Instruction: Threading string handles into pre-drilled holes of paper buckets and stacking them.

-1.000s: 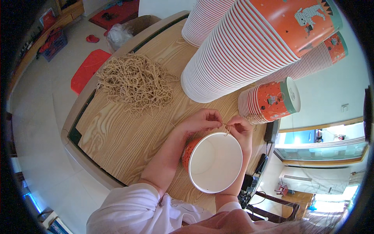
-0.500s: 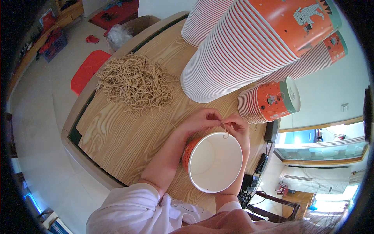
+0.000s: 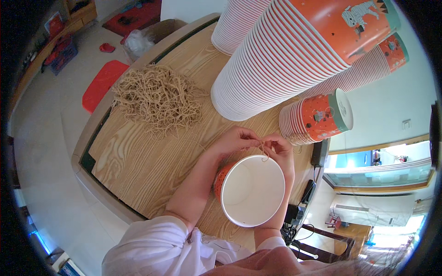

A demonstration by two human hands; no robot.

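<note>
A white-lined orange paper bucket (image 3: 253, 192) rests between my forearms, its open mouth tilted toward me. Just beyond its far rim, my left hand (image 3: 236, 139) pinches a thin tan string (image 3: 263, 152). Close beside it, fingertips nearly touching, my right hand (image 3: 281, 149) is closed on the same string, and a short loose end dangles over the bucket's rim. From near my left wrist, a strand runs back toward a tangled heap of tan string (image 3: 159, 99) on the wooden table (image 3: 124, 168).
Beyond my hands lies a long stack of nested orange paper buckets (image 3: 276, 62), with more stacks behind it. A shorter stack (image 3: 317, 117) lies to the right, string around its rims. Black adapters and cables (image 3: 294, 214) sit at the table's right edge. A red stool (image 3: 103, 85) stands left.
My fingers have shifted very slightly around the string. Both hands still pinch it at the bucket's far rim, and the whole view has moved a little.
</note>
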